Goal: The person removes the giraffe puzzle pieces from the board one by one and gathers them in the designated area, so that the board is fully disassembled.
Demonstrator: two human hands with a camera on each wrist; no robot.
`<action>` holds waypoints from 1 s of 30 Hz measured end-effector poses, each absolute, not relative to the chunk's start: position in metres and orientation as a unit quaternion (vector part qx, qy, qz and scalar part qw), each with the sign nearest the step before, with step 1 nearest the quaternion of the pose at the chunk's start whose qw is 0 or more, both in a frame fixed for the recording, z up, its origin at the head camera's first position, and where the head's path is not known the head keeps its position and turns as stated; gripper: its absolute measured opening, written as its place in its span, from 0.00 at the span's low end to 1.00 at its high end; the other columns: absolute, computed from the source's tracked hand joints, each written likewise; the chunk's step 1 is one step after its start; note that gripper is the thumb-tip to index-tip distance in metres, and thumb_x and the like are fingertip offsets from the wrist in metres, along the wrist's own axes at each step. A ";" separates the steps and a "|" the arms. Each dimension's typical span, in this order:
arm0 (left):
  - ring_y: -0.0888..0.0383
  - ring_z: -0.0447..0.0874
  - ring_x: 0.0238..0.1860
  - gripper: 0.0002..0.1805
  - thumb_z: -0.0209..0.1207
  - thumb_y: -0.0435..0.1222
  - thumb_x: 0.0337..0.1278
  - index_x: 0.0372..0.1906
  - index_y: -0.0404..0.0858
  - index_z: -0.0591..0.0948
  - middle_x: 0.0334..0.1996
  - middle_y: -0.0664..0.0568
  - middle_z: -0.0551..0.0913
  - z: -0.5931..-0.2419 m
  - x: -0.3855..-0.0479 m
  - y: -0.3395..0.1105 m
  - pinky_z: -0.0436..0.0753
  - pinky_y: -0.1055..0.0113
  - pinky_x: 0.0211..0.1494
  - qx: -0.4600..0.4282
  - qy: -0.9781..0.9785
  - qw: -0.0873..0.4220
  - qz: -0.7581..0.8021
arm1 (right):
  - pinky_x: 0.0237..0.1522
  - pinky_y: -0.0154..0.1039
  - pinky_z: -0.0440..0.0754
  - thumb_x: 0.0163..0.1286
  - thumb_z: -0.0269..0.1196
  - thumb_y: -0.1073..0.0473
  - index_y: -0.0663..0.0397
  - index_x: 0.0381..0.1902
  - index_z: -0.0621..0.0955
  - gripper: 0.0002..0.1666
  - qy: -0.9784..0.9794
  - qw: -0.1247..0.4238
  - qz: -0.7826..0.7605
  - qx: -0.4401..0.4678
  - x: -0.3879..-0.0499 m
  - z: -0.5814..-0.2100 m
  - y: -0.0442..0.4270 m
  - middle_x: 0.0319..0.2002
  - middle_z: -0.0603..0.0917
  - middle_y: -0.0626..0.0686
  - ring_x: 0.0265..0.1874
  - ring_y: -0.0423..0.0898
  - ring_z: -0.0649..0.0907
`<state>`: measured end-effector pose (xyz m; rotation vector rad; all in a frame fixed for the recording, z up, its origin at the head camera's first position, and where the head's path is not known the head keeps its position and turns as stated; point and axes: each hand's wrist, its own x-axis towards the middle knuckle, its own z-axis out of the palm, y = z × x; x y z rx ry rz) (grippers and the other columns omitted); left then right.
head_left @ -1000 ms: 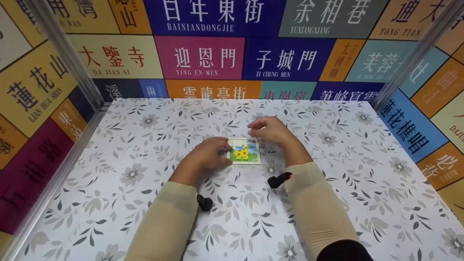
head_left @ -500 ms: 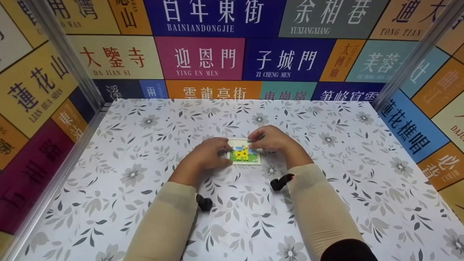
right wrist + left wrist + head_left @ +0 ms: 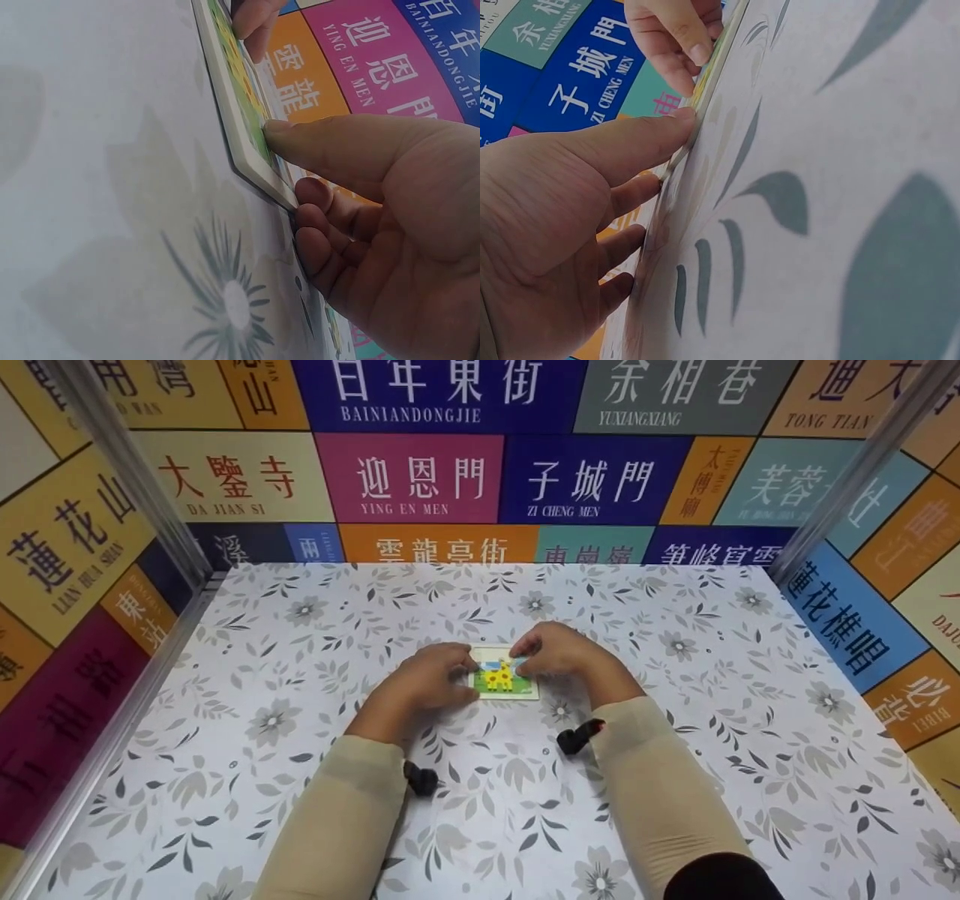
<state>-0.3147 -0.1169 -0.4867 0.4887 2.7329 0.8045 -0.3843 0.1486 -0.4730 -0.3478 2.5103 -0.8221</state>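
A small, flat giraffe jigsaw puzzle [image 3: 498,681] in a pale frame lies on the table, a plain cream strip showing along its top. My left hand [image 3: 433,676] holds the puzzle's left side, thumb near the lower corner, other fingers toward the upper one. In the left wrist view that thumb [image 3: 679,116] touches the frame's edge. My right hand [image 3: 564,650] is at the upper right of the puzzle. The right wrist view shows its thumb [image 3: 300,142] on the picture and its curled fingers [image 3: 313,225] against the frame's outer edge. The palm hides part of that corner.
The table [image 3: 315,817] has a white cover printed with grey leaves and flowers. Panels with large lettering [image 3: 420,478] stand behind it and along both sides. A black wrist device [image 3: 421,780] sits at the left cuff, another wrist device [image 3: 577,737] at the right.
My right hand has come down toward me from above the puzzle's upper right corner onto it, covering the red dot there. The left hand and the puzzle stay in place.
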 end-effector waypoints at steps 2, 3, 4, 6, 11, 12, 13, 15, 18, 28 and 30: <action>0.49 0.61 0.85 0.22 0.71 0.49 0.63 0.61 0.53 0.83 0.81 0.56 0.70 -0.486 -0.315 -0.116 0.58 0.50 0.89 0.168 0.939 0.125 0.272 | 0.63 0.50 0.83 0.68 0.76 0.54 0.39 0.53 0.91 0.16 0.916 0.236 -0.297 -0.127 -0.383 -0.472 0.148 0.53 0.90 0.48 0.54 0.49 0.85; 0.49 0.61 0.85 0.22 0.71 0.49 0.63 0.61 0.53 0.83 0.81 0.56 0.70 -0.486 -0.315 -0.116 0.59 0.50 0.89 0.169 0.940 0.124 0.269 | 0.63 0.49 0.83 0.68 0.75 0.55 0.40 0.53 0.90 0.16 0.917 0.236 -0.297 -0.127 -0.383 -0.471 0.148 0.53 0.90 0.48 0.54 0.49 0.84; 0.49 0.60 0.85 0.22 0.71 0.49 0.63 0.61 0.53 0.83 0.81 0.56 0.70 -0.485 -0.315 -0.116 0.58 0.50 0.89 0.168 0.941 0.124 0.267 | 0.63 0.49 0.83 0.68 0.75 0.55 0.40 0.53 0.90 0.16 0.916 0.235 -0.298 -0.127 -0.382 -0.471 0.148 0.53 0.90 0.48 0.54 0.49 0.85; 0.50 0.60 0.85 0.22 0.71 0.49 0.63 0.61 0.53 0.83 0.81 0.58 0.70 -0.486 -0.314 -0.115 0.58 0.50 0.89 0.164 0.942 0.123 0.267 | 0.62 0.49 0.83 0.68 0.75 0.56 0.41 0.53 0.90 0.16 0.915 0.233 -0.301 -0.133 -0.382 -0.471 0.148 0.53 0.90 0.49 0.54 0.49 0.85; 0.51 0.61 0.85 0.22 0.71 0.48 0.63 0.61 0.53 0.83 0.81 0.58 0.70 -0.486 -0.312 -0.116 0.60 0.52 0.89 0.158 0.941 0.114 0.276 | 0.59 0.49 0.84 0.68 0.75 0.57 0.44 0.53 0.91 0.16 0.912 0.224 -0.304 -0.156 -0.381 -0.472 0.147 0.53 0.91 0.50 0.53 0.50 0.85; 0.51 0.61 0.85 0.22 0.71 0.48 0.63 0.61 0.53 0.83 0.81 0.58 0.70 -0.486 -0.311 -0.116 0.60 0.52 0.89 0.158 0.941 0.112 0.278 | 0.58 0.49 0.84 0.67 0.75 0.57 0.44 0.53 0.91 0.16 0.912 0.222 -0.304 -0.160 -0.382 -0.472 0.147 0.53 0.90 0.51 0.53 0.50 0.85; 0.51 0.61 0.85 0.22 0.71 0.49 0.63 0.61 0.53 0.83 0.81 0.58 0.70 -0.486 -0.312 -0.116 0.60 0.52 0.89 0.157 0.941 0.113 0.276 | 0.58 0.48 0.83 0.67 0.75 0.57 0.44 0.53 0.91 0.16 0.913 0.221 -0.304 -0.157 -0.381 -0.472 0.147 0.54 0.89 0.50 0.53 0.50 0.84; 0.52 0.61 0.85 0.22 0.71 0.49 0.63 0.61 0.54 0.83 0.81 0.59 0.70 -0.487 -0.312 -0.117 0.60 0.52 0.88 0.155 0.942 0.115 0.274 | 0.58 0.48 0.81 0.67 0.75 0.57 0.43 0.52 0.91 0.15 0.915 0.218 -0.304 -0.153 -0.381 -0.472 0.146 0.56 0.85 0.51 0.53 0.50 0.81; 0.52 0.60 0.85 0.23 0.71 0.50 0.63 0.61 0.55 0.83 0.81 0.59 0.69 -0.488 -0.312 -0.117 0.60 0.51 0.89 0.151 0.941 0.120 0.276 | 0.58 0.47 0.78 0.66 0.76 0.56 0.42 0.49 0.90 0.14 0.918 0.210 -0.304 -0.142 -0.379 -0.472 0.146 0.57 0.79 0.51 0.53 0.50 0.77; 0.51 0.58 0.86 0.22 0.71 0.50 0.63 0.61 0.55 0.83 0.82 0.59 0.68 -0.489 -0.314 -0.117 0.58 0.50 0.89 0.154 0.942 0.128 0.270 | 0.40 0.44 0.82 0.67 0.73 0.63 0.44 0.49 0.88 0.14 0.916 0.155 -0.334 -0.157 -0.380 -0.473 0.147 0.50 0.85 0.53 0.44 0.50 0.81; 0.51 0.59 0.86 0.22 0.71 0.50 0.63 0.60 0.55 0.83 0.82 0.58 0.68 -0.489 -0.315 -0.117 0.59 0.50 0.89 0.153 0.942 0.127 0.271 | 0.36 0.42 0.81 0.69 0.71 0.65 0.45 0.51 0.87 0.15 0.910 0.152 -0.351 -0.157 -0.380 -0.474 0.148 0.50 0.85 0.54 0.42 0.50 0.81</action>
